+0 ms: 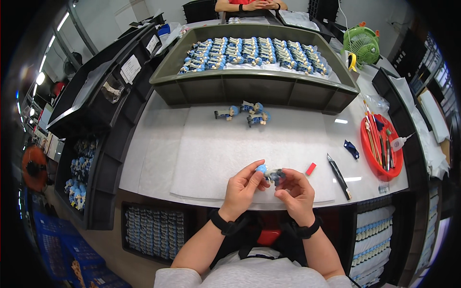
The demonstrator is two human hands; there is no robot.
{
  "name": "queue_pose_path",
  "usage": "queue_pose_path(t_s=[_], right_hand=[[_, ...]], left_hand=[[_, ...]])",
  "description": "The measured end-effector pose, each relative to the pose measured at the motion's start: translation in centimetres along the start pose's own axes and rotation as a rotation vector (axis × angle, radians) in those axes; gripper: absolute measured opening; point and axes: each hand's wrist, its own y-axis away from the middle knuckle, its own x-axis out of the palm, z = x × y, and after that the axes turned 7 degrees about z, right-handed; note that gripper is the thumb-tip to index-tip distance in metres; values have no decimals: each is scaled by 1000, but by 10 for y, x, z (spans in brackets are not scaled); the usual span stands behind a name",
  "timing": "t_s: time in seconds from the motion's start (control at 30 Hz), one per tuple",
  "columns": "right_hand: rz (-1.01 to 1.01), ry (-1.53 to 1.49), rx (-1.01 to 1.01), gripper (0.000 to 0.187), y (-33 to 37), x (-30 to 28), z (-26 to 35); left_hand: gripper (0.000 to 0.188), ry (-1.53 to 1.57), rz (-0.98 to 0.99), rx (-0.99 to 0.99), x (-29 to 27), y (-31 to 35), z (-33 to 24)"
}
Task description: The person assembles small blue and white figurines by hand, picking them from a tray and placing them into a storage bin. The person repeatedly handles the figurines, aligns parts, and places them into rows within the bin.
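Note:
A small figurine (273, 176) with light-blue hair and dark lower parts lies sideways between my two hands, just above the front of the white-covered table. My left hand (244, 186) pinches its blue head between thumb and fingers. At the dark end, my right hand (296, 190) has its fingers closed on the legs or base. Fingers hide part of the figurine. Farther back on the white sheet (206, 158) lie a figurine (226, 113) on the left and two more figurines (258, 118) close together. A red block (311, 168) rests right of my right hand, beside a black craft knife (339, 176).
A large grey bin (192, 91) of figurines in rows spans the table's back. At right are a red oval tray (368, 158) with brushes and a bottle, a dark-blue piece (351, 149) and a green fan (361, 43). Black crates (103, 158) stand left. Another person's hands (259, 5) rest beyond.

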Motion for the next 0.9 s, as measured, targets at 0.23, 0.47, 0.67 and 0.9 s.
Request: queue_pose_path(t_s=[0.23, 0.47, 0.67, 0.9], right_hand=[[55, -8, 33, 50, 0, 0, 5], [47, 40, 55, 37, -1, 1, 8], [-14, -12, 116, 25, 0, 1, 14], [-21, -26, 127, 26, -4, 6, 13]], left_hand=[[35, -24, -15, -14, 2, 1, -2], [34, -49, -2, 7, 2, 1, -2], [34, -32, 14, 43, 2, 3, -1], [35, 31, 26, 148, -4, 4, 0]])
